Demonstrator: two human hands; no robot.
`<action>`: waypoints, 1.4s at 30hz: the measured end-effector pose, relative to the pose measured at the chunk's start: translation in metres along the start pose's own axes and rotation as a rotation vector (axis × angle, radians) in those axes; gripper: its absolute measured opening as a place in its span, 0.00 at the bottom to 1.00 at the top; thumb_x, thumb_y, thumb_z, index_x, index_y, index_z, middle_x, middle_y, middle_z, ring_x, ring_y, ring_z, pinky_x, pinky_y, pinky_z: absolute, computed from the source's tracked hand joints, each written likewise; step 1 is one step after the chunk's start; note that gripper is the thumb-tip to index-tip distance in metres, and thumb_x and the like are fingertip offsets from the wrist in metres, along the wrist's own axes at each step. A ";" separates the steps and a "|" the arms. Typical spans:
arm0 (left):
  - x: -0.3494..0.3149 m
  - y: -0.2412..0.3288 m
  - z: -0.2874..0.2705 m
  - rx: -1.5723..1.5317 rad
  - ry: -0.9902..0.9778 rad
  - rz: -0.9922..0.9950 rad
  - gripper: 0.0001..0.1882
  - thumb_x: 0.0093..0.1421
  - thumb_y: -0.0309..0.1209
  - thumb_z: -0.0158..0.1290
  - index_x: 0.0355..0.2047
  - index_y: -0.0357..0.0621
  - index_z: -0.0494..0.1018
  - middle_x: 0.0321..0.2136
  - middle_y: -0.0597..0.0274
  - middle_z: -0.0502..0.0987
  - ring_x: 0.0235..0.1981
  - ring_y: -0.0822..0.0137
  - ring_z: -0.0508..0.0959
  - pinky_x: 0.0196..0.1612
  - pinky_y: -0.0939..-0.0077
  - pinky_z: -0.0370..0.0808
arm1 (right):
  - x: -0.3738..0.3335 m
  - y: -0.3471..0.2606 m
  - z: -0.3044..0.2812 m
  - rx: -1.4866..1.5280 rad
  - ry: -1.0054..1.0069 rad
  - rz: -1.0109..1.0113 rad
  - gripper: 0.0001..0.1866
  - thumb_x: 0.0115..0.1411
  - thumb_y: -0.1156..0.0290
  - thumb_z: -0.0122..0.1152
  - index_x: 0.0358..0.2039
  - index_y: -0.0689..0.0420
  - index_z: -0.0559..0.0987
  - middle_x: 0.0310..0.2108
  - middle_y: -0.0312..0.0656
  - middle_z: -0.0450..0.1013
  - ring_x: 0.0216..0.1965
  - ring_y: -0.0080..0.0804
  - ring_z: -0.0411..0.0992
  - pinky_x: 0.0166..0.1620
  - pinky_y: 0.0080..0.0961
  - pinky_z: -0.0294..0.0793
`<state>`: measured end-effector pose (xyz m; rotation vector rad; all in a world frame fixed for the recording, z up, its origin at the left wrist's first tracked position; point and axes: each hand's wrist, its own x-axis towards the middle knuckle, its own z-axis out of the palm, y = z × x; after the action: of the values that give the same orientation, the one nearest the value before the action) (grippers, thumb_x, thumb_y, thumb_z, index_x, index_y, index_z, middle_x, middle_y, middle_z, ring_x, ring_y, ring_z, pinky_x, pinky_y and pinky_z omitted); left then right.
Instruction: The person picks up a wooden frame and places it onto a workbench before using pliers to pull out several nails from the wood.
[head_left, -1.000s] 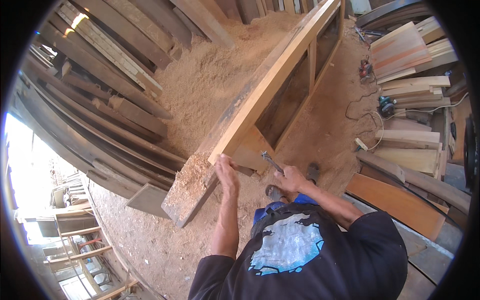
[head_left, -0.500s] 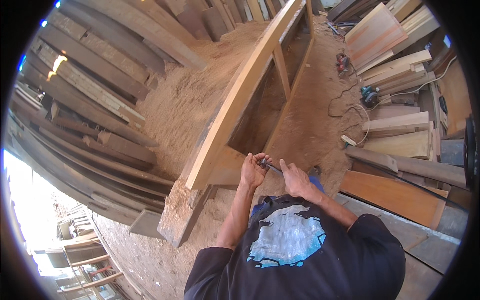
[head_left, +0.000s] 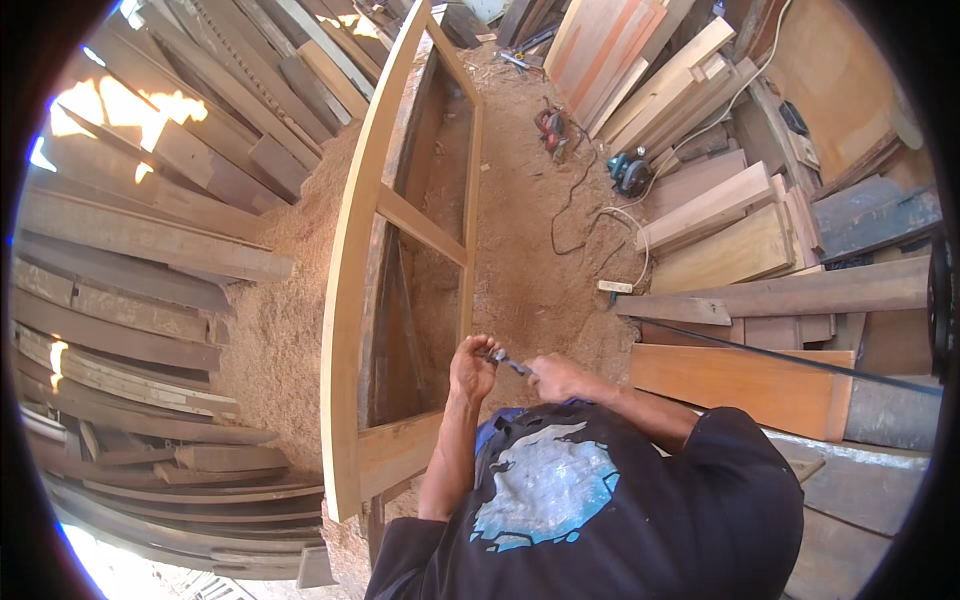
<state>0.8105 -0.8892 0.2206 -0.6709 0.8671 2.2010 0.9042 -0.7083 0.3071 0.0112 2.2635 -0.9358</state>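
Note:
In front of my chest I hold a slim dark metal tool [head_left: 516, 366], tilted down to the right; its exact kind is too small to tell. My right hand [head_left: 560, 379] is closed round its near end. The curled fingers of my left hand [head_left: 472, 370] close at its other end, where a small greyish part shows; whether a separate piece is held there I cannot make out. Just left of my hands stands a long pale wooden frame [head_left: 343, 330] with a crossbar [head_left: 422, 224], resting on a timber support.
Sawdust covers the floor [head_left: 520, 250]. A red power tool [head_left: 551, 131] and a green power tool [head_left: 629, 174] lie right of the frame, with cords trailing to a socket block [head_left: 614, 287]. Boards [head_left: 150, 235] are stacked at left; more planks and an orange-brown panel [head_left: 740, 388] lie at right.
My view has turned to the right, so the frame appears more upright and farther left. Both hands stay together on the tool, the right hand slightly lower and farther from the left.

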 end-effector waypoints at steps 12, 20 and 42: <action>0.129 -0.002 0.122 -0.110 -0.015 -0.255 0.12 0.64 0.37 0.44 0.26 0.46 0.69 0.23 0.62 0.73 0.26 0.63 0.72 0.32 0.69 0.71 | 0.039 0.060 -0.075 1.037 0.297 -0.032 0.26 0.50 0.87 0.44 0.52 0.70 0.72 0.35 0.47 0.77 0.33 0.27 0.75 0.35 0.23 0.75; 0.254 0.056 0.173 0.102 -0.265 -0.385 0.16 0.62 0.43 0.48 0.20 0.55 0.63 0.15 0.71 0.62 0.16 0.70 0.62 0.20 0.74 0.60 | 0.120 0.114 -0.166 0.958 0.710 -0.014 0.22 0.48 0.87 0.44 0.44 0.68 0.77 0.30 0.40 0.77 0.36 0.25 0.76 0.39 0.23 0.75; 0.316 -0.007 0.342 1.842 -0.971 -0.360 0.31 0.57 0.32 0.49 0.63 0.38 0.63 0.44 0.43 0.79 0.45 0.61 0.78 0.49 0.66 0.72 | 0.165 0.230 -0.228 0.965 1.019 0.054 0.20 0.64 0.71 0.47 0.56 0.63 0.65 0.43 0.41 0.67 0.42 0.30 0.67 0.47 0.30 0.71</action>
<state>0.5400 -0.5104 0.2323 0.9572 1.4535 0.4970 0.7016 -0.4339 0.1827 1.1903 2.2936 -2.2484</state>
